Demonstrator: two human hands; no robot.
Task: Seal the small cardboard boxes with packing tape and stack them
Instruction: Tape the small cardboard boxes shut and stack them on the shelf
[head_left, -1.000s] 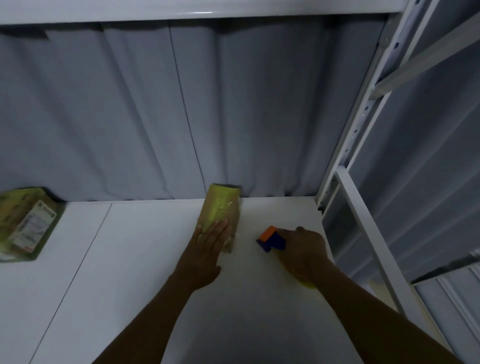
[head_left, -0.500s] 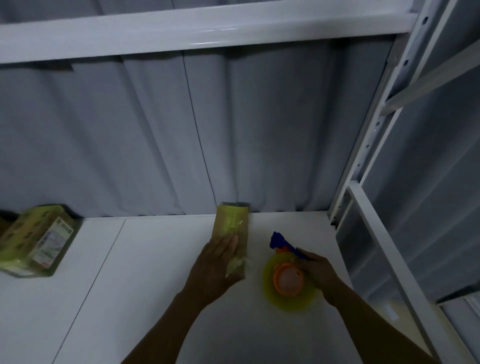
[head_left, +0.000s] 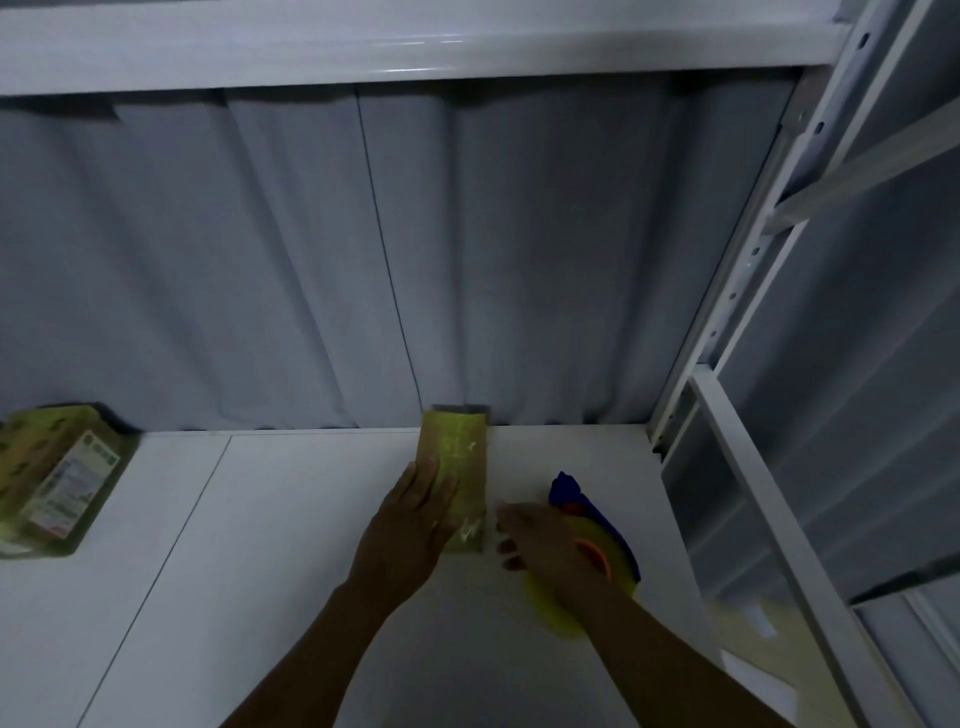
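Note:
A small cardboard box (head_left: 461, 448) with yellowish tape along its top lies on the white shelf board (head_left: 270, 571), its far end against the grey back sheet. My left hand (head_left: 415, 525) rests flat on the box's near half, fingers straight. To its right lies the tape dispenser (head_left: 567, 489), with a blue frame, an orange core and a yellow tape roll. My right hand (head_left: 540, 545) is above the roll, its blurred fingers stretched left toward the box's near right corner. It grips nothing that I can see.
A second, larger box (head_left: 52, 483) with a printed label sits at the far left of the shelf. A white perforated upright (head_left: 727, 312) and slanted rail (head_left: 769, 519) bound the right side. An upper shelf beam (head_left: 415, 47) hangs overhead.
My right hand laid the tape dispenser down to the right of the box, let go of its handle and moved left toward the box. My left hand stayed flat on the box.

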